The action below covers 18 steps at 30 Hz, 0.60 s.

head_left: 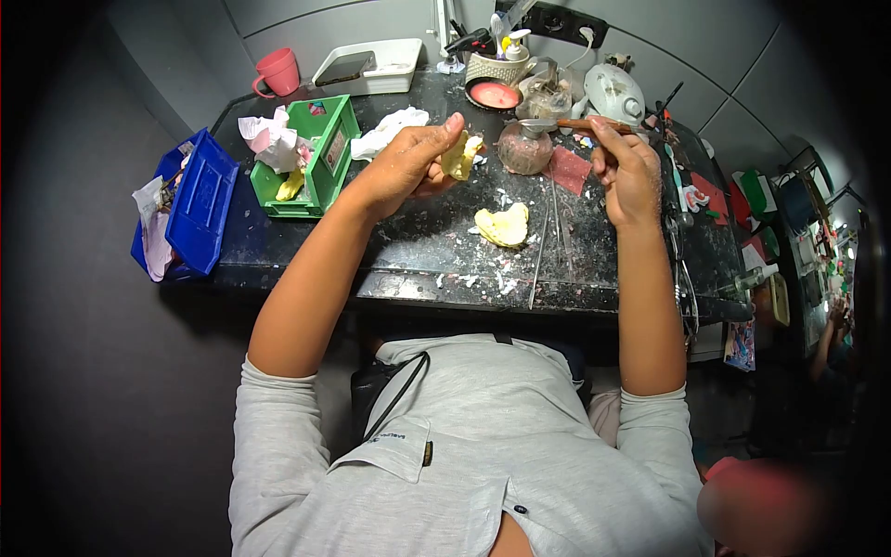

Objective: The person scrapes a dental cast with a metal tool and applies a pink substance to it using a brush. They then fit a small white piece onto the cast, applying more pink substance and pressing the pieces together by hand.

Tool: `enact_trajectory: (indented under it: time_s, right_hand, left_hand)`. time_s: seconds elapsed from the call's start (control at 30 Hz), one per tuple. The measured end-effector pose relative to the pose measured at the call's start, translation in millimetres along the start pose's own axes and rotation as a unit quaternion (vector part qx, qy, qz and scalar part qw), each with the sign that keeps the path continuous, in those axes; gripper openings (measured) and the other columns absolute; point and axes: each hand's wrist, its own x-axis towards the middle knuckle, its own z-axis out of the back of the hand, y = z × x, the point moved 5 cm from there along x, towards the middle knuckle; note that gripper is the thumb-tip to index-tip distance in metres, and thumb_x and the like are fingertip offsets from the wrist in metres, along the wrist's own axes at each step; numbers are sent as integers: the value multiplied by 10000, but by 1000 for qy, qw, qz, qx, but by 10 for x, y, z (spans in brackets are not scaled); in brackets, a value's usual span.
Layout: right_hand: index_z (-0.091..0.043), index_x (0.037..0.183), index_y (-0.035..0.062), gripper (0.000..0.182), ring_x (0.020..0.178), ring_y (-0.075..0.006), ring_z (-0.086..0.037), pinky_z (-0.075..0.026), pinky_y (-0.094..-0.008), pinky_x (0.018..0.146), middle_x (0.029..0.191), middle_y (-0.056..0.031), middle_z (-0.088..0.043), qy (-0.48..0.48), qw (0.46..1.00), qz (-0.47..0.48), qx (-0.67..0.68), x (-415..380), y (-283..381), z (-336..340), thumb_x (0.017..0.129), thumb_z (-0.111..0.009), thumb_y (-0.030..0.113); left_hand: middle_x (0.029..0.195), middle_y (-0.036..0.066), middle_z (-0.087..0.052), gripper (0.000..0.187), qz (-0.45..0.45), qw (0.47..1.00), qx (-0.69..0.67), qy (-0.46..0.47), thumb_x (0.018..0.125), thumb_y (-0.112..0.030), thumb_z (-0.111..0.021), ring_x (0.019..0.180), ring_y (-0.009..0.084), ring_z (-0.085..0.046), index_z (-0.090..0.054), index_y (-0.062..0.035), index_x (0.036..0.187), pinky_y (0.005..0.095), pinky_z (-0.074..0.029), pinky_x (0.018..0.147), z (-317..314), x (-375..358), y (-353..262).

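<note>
My left hand (408,165) is closed around a small yellow cast piece (461,156), its thumb pointing up beside it. In my right hand (631,176) is a knife with a brown handle (575,123), held between thumb and fingers. The knife's metal blade points left, over a round glass jar (524,148). A second yellow cast, horseshoe-shaped (503,226), lies on the black table (408,260) between my hands, with white crumbs around it. Right of the jar lies a pink sheet (567,171).
At the left stand a green bin (336,153) and a blue bin (206,209). Behind are a red mug (277,71), a white tray (396,65) with a phone, and a tool pot (498,70). Thin metal rods (540,251) lie near the front edge. Another person's arm (826,339) shows far right.
</note>
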Motion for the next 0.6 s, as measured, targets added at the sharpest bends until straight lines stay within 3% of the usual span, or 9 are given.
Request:
enact_trajectory:
  time_s: [0.13,0.2,0.23,0.53,0.6]
  right_hand:
    - [-702,949,-23,200,503,-33,-458,-293,-171,446,627,13,-563,39,999,24,-5,-165,49,-283,878,-730,162]
    - [-701,953,-27,195,507,-35,-456,-302,-171,454,637,12,-568,55,998,27,-4,-235,62,-390,879,-729,151]
    - [-700,957,-31,190,512,-36,-455,-312,-171,462,647,12,-573,71,997,31,-3,-254,61,-434,879,-728,141]
    - [-707,976,-32,210,552,-31,-481,-358,-168,483,744,-25,-655,97,992,54,-52,-281,-40,-522,881,-733,155]
    - [-711,973,-26,215,556,-27,-491,-365,-168,480,757,-28,-667,89,992,63,-67,-293,-33,-530,881,-736,167]
  left_hand:
    - [538,-35,-440,672,12,1000,24,1,922,-681,-474,404,41,-329,-636,-38,815,208,-230,385,20,6,7]
    - [575,-34,-457,719,39,999,36,11,948,-681,-395,418,45,-336,-685,-38,1087,203,-233,378,45,15,44]
    - [575,-34,-457,719,41,998,36,10,948,-681,-395,418,45,-336,-685,-38,1087,203,-233,378,46,13,44]
    - [564,-22,-464,686,42,998,33,-16,938,-695,-404,404,47,-341,-652,-57,891,209,-226,363,36,12,33]
    - [530,-16,-443,723,35,999,22,-16,883,-735,-475,398,63,-362,-586,-52,673,214,-259,372,23,6,0]
